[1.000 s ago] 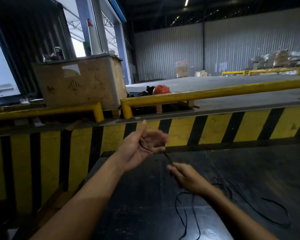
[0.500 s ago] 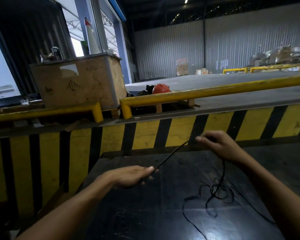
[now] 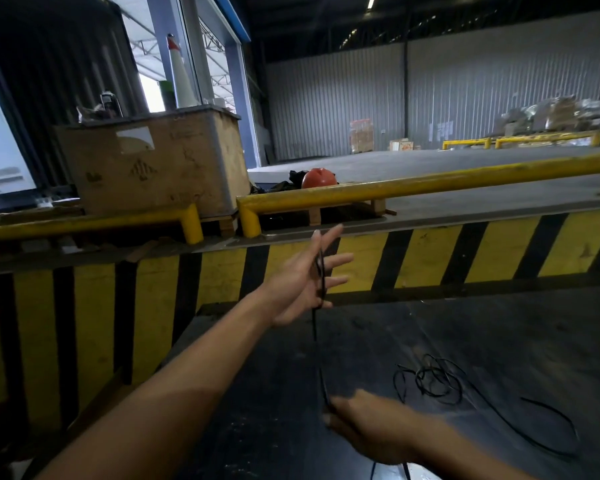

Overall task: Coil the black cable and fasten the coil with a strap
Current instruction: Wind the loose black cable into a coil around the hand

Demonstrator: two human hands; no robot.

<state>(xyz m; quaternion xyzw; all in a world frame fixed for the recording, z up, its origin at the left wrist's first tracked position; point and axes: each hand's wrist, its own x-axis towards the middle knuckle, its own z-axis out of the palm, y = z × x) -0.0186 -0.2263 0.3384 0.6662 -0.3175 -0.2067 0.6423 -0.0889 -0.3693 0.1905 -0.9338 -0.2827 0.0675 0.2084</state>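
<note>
My left hand (image 3: 303, 280) is raised above the far edge of the dark table (image 3: 499, 341), palm turned right and fingers spread, with a loop of the thin black cable (image 3: 321, 271) running over the palm. From there the cable drops straight down to my right hand (image 3: 368, 427), which is blurred, low over the table, and pinches the cable. The loose rest of the cable (image 3: 437, 379) lies tangled on the table to the right, with a long strand curving off toward the right edge. No strap is visible.
A yellow and black striped barrier (image 3: 430, 258) stands just behind the table, topped by yellow rails (image 3: 430, 183). A large cardboard box (image 3: 153, 168) and an orange helmet (image 3: 318, 177) sit beyond it. Behind them stretches a warehouse floor.
My left hand rose and opened with a loop of cable across the palm. My right hand swung from up by the barrier down toward me, drawing the cable taut.
</note>
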